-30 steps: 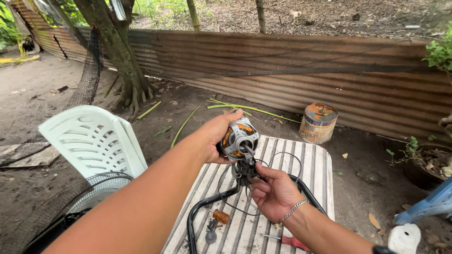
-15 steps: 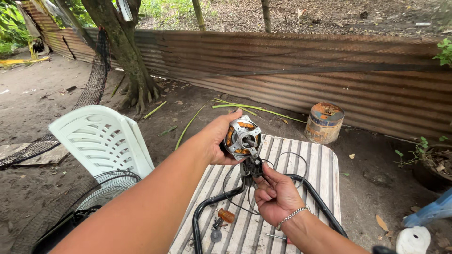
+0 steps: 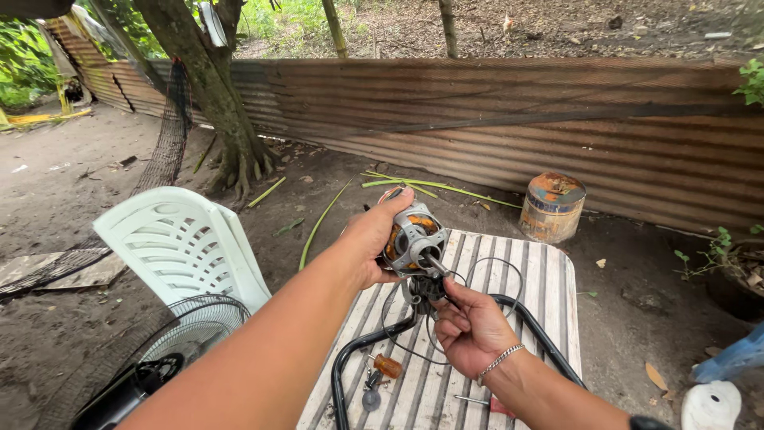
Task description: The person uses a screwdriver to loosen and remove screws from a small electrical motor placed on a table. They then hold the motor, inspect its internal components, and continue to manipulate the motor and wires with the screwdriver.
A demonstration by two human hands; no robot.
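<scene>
Already the fan motor [image 3: 414, 239] is seen stripped of its housing: the grey metal frame, the copper-coloured windings and the bare shaft are exposed, so the opening-up is judged to be done, while the wiring work is judged to be unfinished, since loose leads hang from the motor and nothing is closed up again.

Nearest the camera, the right hand [image 3: 469, 330] is held palm up over the slatted white surface [image 3: 541, 302], a metal bracelet on its wrist. Its fingers [image 3: 446, 314] are curled narrowly about the dark wires and a small dark part [image 3: 426, 291] that hangs just beneath the motor; whether that part is pinched or only cradled cannot be told. A thin black wire [image 3: 493, 267] loops out from there above the slats.

A little further, the left hand [image 3: 374, 239] is wrapped about the rear of the motor, the fingers closed on the casing and the shaft left pointing down toward the right hand. The motor is thus held in the air above the surface, touching the left fingers and just above the right ones.

On the surface lie an orange-handled screwdriver [image 3: 386, 366], a red-handled tool [image 3: 489, 404] and a black tubular frame [image 3: 358, 350]. To the left a fan guard [image 3: 183, 334] and a white plastic chair [image 3: 183, 243] are found; beyond, a rusty tin [image 3: 551, 205] stands before a corrugated metal fence [image 3: 517, 119].
</scene>
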